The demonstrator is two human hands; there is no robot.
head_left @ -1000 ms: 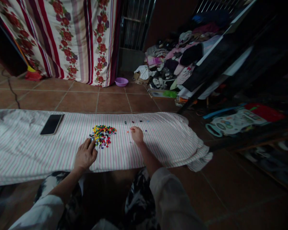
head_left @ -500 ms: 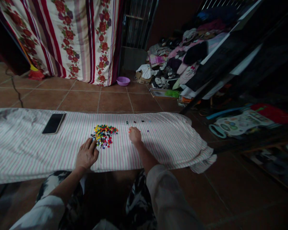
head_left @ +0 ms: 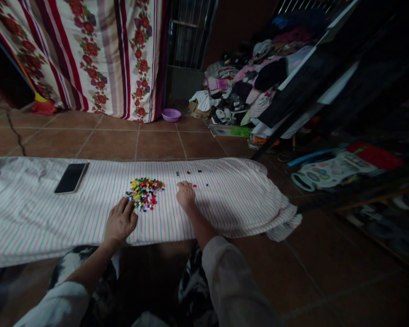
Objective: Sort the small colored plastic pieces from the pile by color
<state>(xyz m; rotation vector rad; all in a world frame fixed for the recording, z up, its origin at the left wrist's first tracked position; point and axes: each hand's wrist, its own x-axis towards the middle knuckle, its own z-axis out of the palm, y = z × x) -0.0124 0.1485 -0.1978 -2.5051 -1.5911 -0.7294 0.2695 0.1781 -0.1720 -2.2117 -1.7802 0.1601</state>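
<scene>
A loose pile of tiny multicoloured blocks [head_left: 136, 185] lies on the striped cloth in front of me. My left hand [head_left: 120, 221] rests palm down at the pile's near left edge, fingers stretched out and touching the outermost pieces. To the right of the pile, my right hand [head_left: 186, 196] is lowered to the cloth with its fingers pinched together; what they hold, if anything, is too small to make out. Just right of those fingers sits a red piece [head_left: 195, 185], then a dark blue piece [head_left: 207, 185]. A row behind them includes a dark green piece [head_left: 177, 173] and a black piece [head_left: 199, 171].
A phone [head_left: 71, 178] lies left of the pile on the striped cloth [head_left: 238, 204]. Beyond, on the tiled floor, are a purple basin [head_left: 171, 115], a floral curtain [head_left: 112, 59] and a heap of clothes [head_left: 245, 86]. A patterned item [head_left: 334, 170] stands at right.
My right hand has shifted slightly left, and the red piece beside it now shows. My left hand stays at the pile. The whole view has moved a little.
</scene>
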